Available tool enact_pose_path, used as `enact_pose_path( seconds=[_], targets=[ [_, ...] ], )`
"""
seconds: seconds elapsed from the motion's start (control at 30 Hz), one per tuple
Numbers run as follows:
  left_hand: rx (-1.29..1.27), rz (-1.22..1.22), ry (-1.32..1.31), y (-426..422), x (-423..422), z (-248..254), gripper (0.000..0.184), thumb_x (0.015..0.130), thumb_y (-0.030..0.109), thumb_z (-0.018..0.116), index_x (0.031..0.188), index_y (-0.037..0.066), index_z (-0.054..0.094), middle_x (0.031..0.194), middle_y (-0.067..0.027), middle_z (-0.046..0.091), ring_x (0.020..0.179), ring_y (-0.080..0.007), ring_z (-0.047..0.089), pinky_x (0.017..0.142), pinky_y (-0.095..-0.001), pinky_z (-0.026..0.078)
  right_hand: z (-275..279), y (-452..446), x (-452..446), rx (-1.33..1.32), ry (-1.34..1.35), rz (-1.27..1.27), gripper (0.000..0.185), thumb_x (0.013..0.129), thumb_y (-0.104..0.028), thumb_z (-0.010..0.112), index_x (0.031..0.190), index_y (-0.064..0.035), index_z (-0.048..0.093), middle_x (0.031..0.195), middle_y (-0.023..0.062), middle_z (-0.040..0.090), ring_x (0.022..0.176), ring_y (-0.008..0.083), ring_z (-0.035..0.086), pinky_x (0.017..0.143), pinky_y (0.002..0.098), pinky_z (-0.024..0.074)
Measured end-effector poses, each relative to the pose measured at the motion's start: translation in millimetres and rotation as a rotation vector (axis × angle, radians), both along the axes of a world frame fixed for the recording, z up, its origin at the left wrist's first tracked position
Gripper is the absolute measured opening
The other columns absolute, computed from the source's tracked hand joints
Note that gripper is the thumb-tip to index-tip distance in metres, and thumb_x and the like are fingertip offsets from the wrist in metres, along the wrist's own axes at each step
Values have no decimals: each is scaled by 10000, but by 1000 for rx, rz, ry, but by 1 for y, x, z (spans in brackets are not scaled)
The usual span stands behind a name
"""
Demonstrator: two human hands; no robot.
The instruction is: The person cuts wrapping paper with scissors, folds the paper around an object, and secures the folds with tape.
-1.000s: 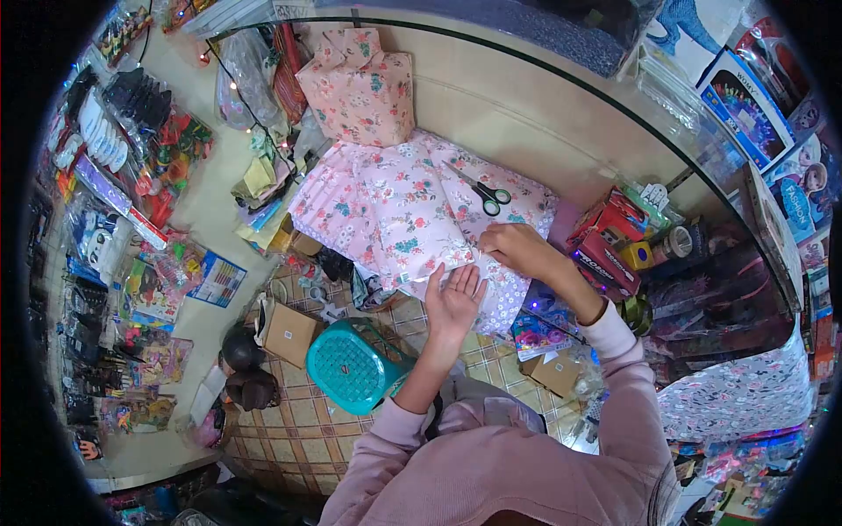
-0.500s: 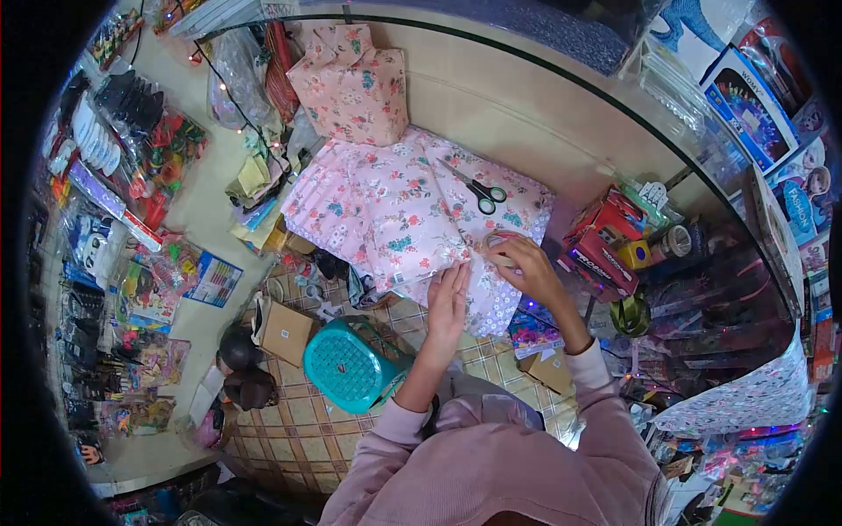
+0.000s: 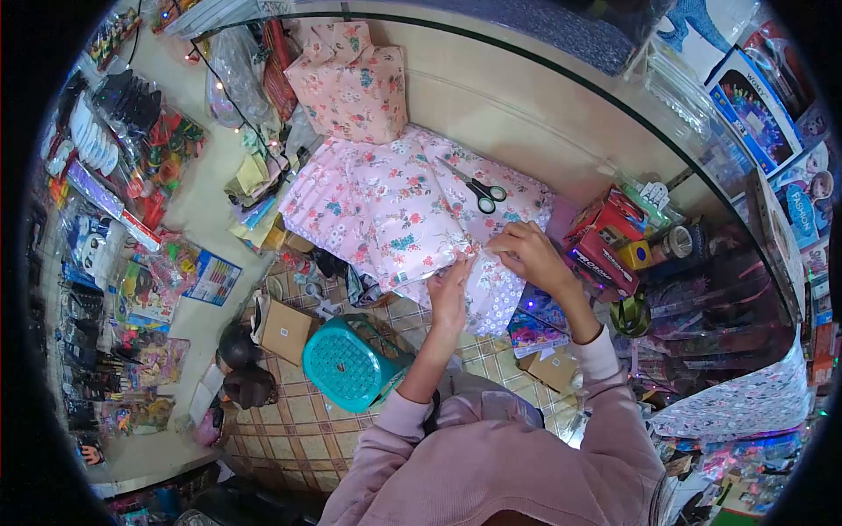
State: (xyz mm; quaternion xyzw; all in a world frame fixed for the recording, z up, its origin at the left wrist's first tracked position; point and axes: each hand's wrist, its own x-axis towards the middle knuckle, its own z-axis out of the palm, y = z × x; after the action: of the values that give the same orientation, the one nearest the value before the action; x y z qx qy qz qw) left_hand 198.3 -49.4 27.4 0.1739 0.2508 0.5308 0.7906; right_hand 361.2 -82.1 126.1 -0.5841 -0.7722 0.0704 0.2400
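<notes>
Pink floral wrapping paper (image 3: 399,210) lies spread and folded over a low surface in front of me. My left hand (image 3: 449,294) is at its near fold, with the fingers closed on the paper's edge. Just to the right, my right hand (image 3: 533,259) has thumb and fingertips pinched together close to the same fold. What those fingertips hold is too small to make out. Black-handled scissors (image 3: 479,187) rest on the paper beyond my hands, their blades pointing up and left. Behind them stands a package wrapped in peach floral paper (image 3: 355,92).
A teal plastic stool (image 3: 346,364) stands on the tiled floor to the left, beside a cardboard box (image 3: 288,333). Red boxes (image 3: 605,245) sit right of the paper. A glass edge (image 3: 561,57) curves across the back. Packaged goods (image 3: 132,263) hang along the left wall.
My right hand has shifted slightly and pinches closer at the fold; the ring-shaped roll seen by its fingers before no longer shows. My left fingers have curled in more at the paper's edge.
</notes>
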Motion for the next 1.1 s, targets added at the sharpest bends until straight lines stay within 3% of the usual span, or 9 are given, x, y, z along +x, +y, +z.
enact_pose_path(
  seconds=[0.23, 0.33, 0.53, 0.63, 0.73, 0.93, 1.1],
  targets=[
    [-39, 91, 272, 4, 4, -19, 469, 843, 71, 679, 1228, -11, 425, 1059, -144, 626, 943, -210, 635, 776, -314, 500, -41, -8, -16, 114, 31, -60, 274, 705, -92, 672, 977, -78, 639, 940, 91, 590, 980, 297, 553, 954, 433, 367],
    [-8, 80, 257, -1, 0, 3, 401, 864, 69, 646, 1174, -37, 414, 1086, -169, 581, 1029, -258, 608, 883, -372, 499, -32, -15, -8, 26, 194, -52, 284, 731, -121, 685, 1008, -81, 637, 982, 101, 592, 996, 315, 558, 949, 423, 386],
    [48, -22, 237, 1, -4, -5, 437, 882, 99, 635, 1216, -36, 387, 1092, -172, 579, 1028, -254, 609, 877, -345, 496, -30, 22, 27, -143, 259, 12, 288, 775, -157, 693, 1034, -66, 605, 1006, 144, 567, 975, 328, 563, 837, 389, 458],
    [113, -6, 320, -1, -6, -6, 447, 888, 102, 629, 1232, -45, 384, 1099, -165, 580, 1009, -239, 613, 880, -341, 494, -40, 64, 30, 41, 134, -178, 299, 776, -176, 685, 1045, -76, 603, 967, 139, 572, 982, 321, 564, 834, 407, 467],
    [134, -101, 381, 4, -15, -10, 469, 884, 97, 631, 1250, -44, 374, 1096, -156, 584, 987, -225, 616, 880, -341, 498, -50, 94, 21, -27, -46, -362, 363, 760, -183, 685, 1091, -85, 572, 983, 150, 587, 987, 327, 576, 839, 431, 477],
    [119, -48, 347, -3, -22, 11, 441, 870, 84, 641, 1216, -50, 404, 1110, -150, 562, 990, -240, 612, 916, -361, 491, -60, 112, 15, -116, -186, -498, 523, 708, -163, 700, 1195, -116, 518, 975, 179, 615, 952, 357, 605, 808, 474, 487],
    [104, -70, 325, 2, -27, 6, 429, 863, 90, 650, 1194, -54, 418, 1110, -152, 552, 1009, -249, 602, 936, -376, 485, -48, 117, 13, -165, -282, -498, 448, 638, -165, 727, 1058, -64, 606, 925, 179, 633, 911, 352, 617, 798, 487, 479]
  ],
)
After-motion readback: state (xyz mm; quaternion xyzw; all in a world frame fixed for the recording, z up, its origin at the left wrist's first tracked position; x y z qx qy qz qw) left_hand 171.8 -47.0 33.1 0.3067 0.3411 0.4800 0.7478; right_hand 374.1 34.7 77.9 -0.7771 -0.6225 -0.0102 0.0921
